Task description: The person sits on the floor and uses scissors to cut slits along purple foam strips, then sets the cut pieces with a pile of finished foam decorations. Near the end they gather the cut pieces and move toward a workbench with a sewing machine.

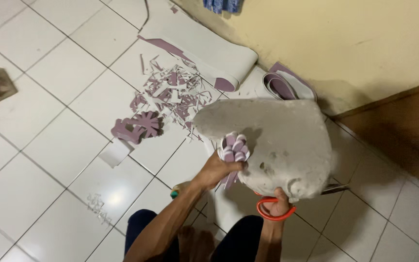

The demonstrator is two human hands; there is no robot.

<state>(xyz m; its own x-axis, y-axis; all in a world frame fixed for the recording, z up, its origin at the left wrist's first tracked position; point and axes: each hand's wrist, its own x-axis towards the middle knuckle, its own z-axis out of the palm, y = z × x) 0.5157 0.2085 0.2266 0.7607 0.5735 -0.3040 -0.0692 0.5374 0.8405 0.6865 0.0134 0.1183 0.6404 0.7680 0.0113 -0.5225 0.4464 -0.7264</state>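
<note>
Knees and dark trousers (241, 237) fill bottom centre, person seated on the white tiled floor (49, 160).

Head view:
- Left hand (217, 170), centre frame, grip pinched shut on a small purple-and-white foam flower (234, 148), petals fanned upward. Forearm runs up from bottom centre, wrist bent toward the right.
- Right hand (278, 204), lower centre-right, fingers closed through the orange handles of scissors (273, 209). Blades mostly hidden; a dark tip shows at right near (338, 187).
- Large grey felt-like sheet (277, 145) lies over the right hand and just behind the flower, touching both.
- Foam scraps (170, 92) litter upper centre; cut purple flower shapes (139, 127) lie left of them; white foam roll (204, 48) sits along the wall (340, 34).

Risks, my read: blades are out of sight under the grey sheet, so a blind snip could catch sheet or the left fingers. A pinch on the petal base alone could let the flower twist.
</note>
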